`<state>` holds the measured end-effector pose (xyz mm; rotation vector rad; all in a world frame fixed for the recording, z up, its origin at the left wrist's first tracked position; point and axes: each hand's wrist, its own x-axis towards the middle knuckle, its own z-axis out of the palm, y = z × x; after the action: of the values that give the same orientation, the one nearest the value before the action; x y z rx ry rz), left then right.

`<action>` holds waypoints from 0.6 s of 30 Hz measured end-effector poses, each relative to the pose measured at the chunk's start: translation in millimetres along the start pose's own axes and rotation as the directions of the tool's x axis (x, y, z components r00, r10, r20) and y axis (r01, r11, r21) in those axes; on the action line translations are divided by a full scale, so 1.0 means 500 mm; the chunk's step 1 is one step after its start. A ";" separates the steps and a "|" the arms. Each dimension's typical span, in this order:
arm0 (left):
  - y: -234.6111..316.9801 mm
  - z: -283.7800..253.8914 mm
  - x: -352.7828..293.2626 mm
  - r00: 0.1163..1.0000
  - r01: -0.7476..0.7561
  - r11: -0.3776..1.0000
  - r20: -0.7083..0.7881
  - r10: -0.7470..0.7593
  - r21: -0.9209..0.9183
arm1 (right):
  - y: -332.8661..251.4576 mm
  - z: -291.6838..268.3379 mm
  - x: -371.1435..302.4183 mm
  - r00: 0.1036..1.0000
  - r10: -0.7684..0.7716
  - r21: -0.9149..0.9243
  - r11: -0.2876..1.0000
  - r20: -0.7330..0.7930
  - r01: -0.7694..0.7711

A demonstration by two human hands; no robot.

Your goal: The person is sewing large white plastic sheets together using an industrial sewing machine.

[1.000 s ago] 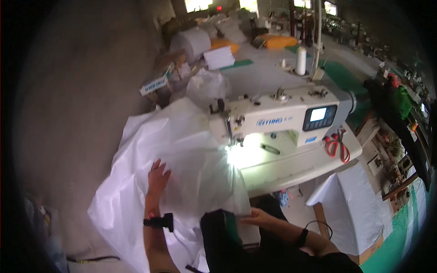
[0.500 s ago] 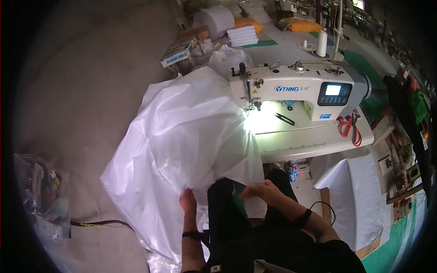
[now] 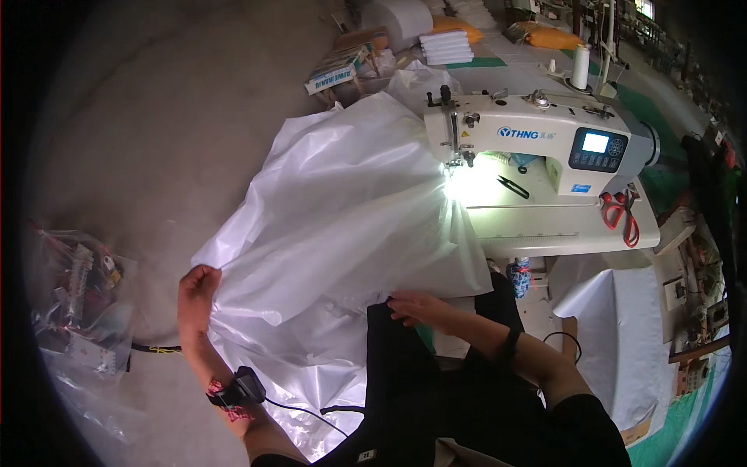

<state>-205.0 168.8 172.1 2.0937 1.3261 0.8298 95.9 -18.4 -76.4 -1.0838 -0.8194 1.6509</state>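
A large sheet of thin white plastic-like material (image 3: 334, 210) hangs in folds from the sewing machine (image 3: 529, 132) down over my lap. Its upper right part runs in under the lit needle area. At the sheet's left edge, my left hand (image 3: 199, 294) is closed, the fingers pinching the material and drawing it out sideways. My right hand (image 3: 420, 307) lies by the sheet's lower edge above my lap, its fingers loosely bent and apart. Whether it touches the edge is hard to make out.
Black thread snips (image 3: 513, 187) and red-handled scissors (image 3: 620, 219) lie on the machine bed. A white thread cone (image 3: 580, 67) stands behind. At the lower left is a clear plastic bag (image 3: 82, 303) of mixed items. White sheeting (image 3: 611, 335) hangs at the right.
My left hand has moved left and up to the sheet's outer edge, spreading it. My right hand has shifted left and slightly up. The whole view has shifted a little.
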 end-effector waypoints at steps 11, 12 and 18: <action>0.130 -0.028 -0.002 0.990 0.010 0.970 0.137 0.024 -0.242 | -0.105 0.071 0.175 0.895 -0.446 0.688 0.645 -0.015 0.333; 0.126 -0.027 -0.006 0.985 -0.003 0.970 0.165 0.044 -0.241 | -0.118 0.061 0.184 0.887 -0.463 0.707 0.628 0.001 0.327; 0.012 -0.027 0.028 0.982 0.000 0.998 0.188 0.013 -0.070 | -0.143 -0.024 0.144 0.798 -0.550 0.589 0.570 -0.244 0.573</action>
<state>-206.5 180.6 188.3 2.0670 1.1744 0.6525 122.0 72.8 -37.9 -0.2918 -0.4327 1.1886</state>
